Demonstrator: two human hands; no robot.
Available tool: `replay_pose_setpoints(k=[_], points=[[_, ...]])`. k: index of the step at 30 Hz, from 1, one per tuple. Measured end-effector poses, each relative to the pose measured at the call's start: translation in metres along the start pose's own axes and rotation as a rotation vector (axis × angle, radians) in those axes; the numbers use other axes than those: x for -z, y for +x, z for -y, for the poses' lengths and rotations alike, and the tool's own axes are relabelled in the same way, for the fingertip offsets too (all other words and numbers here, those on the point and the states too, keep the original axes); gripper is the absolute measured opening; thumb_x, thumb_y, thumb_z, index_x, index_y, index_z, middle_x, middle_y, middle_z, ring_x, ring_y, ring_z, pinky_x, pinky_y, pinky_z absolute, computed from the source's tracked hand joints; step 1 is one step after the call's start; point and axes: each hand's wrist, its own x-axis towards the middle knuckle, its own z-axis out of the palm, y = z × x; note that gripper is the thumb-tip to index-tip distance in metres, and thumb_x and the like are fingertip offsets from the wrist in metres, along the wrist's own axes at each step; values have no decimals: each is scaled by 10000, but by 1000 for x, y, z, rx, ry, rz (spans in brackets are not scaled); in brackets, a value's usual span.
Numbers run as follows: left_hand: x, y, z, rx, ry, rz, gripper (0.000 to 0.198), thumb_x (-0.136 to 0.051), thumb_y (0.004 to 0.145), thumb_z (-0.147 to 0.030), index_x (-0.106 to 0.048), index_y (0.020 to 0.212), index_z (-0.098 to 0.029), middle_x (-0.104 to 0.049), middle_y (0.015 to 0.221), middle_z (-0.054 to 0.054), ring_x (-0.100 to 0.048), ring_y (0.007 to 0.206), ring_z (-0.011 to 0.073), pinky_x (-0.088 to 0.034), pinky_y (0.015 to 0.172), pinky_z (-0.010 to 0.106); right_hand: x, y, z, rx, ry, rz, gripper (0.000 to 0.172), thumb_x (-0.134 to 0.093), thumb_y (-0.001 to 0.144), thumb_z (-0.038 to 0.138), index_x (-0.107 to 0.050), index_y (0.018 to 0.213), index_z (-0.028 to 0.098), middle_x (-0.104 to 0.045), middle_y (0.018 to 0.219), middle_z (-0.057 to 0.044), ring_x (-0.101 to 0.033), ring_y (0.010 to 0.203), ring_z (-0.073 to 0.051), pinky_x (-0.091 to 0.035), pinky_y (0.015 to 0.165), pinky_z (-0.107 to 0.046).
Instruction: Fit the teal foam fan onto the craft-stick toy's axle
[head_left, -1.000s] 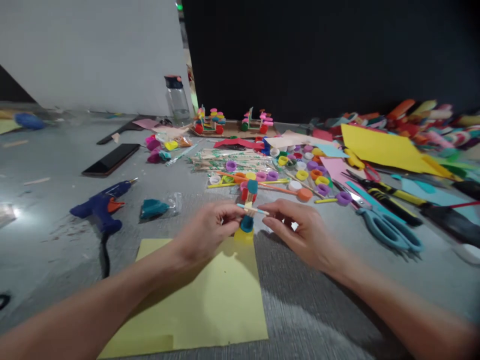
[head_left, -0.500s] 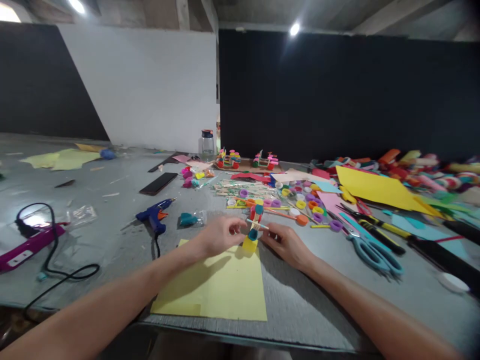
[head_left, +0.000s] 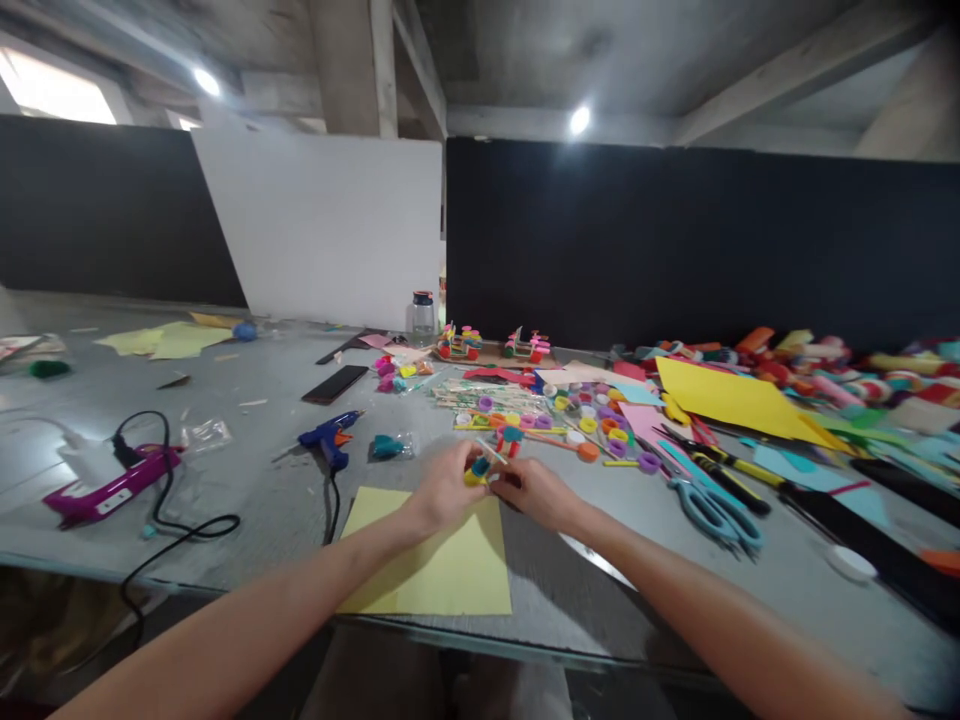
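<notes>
A small craft model (head_left: 511, 437) of red, teal and yellow parts with a thin pale stick across it is between my hands, above the near part of the workbench. My left hand (head_left: 448, 488) has its fingers closed around the yellow and blue end. From the other side, my right hand (head_left: 541, 492) pinches close to the stick; its fingertips partly hide the model. Below my left hand lies a yellow paper sheet (head_left: 442, 575). Several coloured bottle caps (head_left: 617, 436) and sticks are spread just beyond the model.
To the left are a blue glue gun (head_left: 328, 440), a black phone (head_left: 335, 384) and a purple power strip (head_left: 112, 495) with a cord. Blue-handled scissors (head_left: 716, 515) and black-and-yellow tools lie right. Two finished-looking models (head_left: 459, 345) and a bottle (head_left: 423, 314) stand at the back.
My view has tilted up and turned slightly left. Both hands have come closer together around the model, which now leans, and my left fingers have closed on its yellow and blue end.
</notes>
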Motion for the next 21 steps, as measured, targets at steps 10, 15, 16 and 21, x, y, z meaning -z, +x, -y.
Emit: replay_pose_setpoints(k=[10, 15, 16, 21], points=[[40, 5, 31, -68, 82, -26, 346, -656, 980, -356, -625, 1258, -153, -667, 1222, 101, -677, 1055, 239, -592, 896, 445, 18, -15, 1, 124, -62, -456, 287, -473, 1032, 318, -714, 952, 184, -757, 867, -81, -690, 812, -211, -510, 770, -323], [37, -9, 27, -147, 206, -196, 276, -653, 973, -343, -643, 1170, -149, -647, 1219, 95, -629, 1129, 256, -535, 974, 483, 32, -12, 1, 178, -162, -516, 279, -478, 1039, 308, -715, 981, 172, -728, 914, -99, -658, 876, -225, -492, 798, -348], [37, -11, 25, -166, 236, -213, 243, -650, 973, -327, -649, 1137, -148, -646, 1206, 91, -619, 1139, 257, -524, 983, 483, 34, -9, 3, 194, -182, -500, 265, -490, 1035, 303, -717, 992, 172, -724, 952, -105, -648, 914, -232, -488, 825, -363], [36, -11, 18, -255, 399, -225, 114, -674, 930, -194, -671, 1036, -152, -653, 1146, 94, -594, 1130, 272, -473, 983, 469, 36, 15, 11, 278, -241, -296, 150, -627, 957, 242, -733, 1032, 168, -719, 1110, -116, -598, 1107, -261, -465, 986, -426]])
